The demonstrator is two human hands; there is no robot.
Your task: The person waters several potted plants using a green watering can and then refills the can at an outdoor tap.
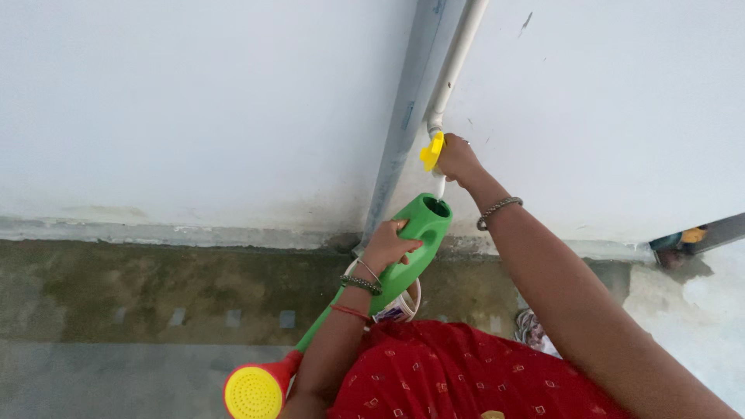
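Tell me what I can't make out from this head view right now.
- Water level inside the green watering can: hidden by its opaque body.
- White bucket below: mostly covered by the can and left hand.
- Yellow tap: partly covered by the right hand.
- Yellow object at far right: too small to identify.

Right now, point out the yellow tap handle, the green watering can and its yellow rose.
yellow tap handle [431, 151], head view, on its flat face.
green watering can [413, 247], head view, on its body.
yellow rose [254, 394], head view, on its perforated face.
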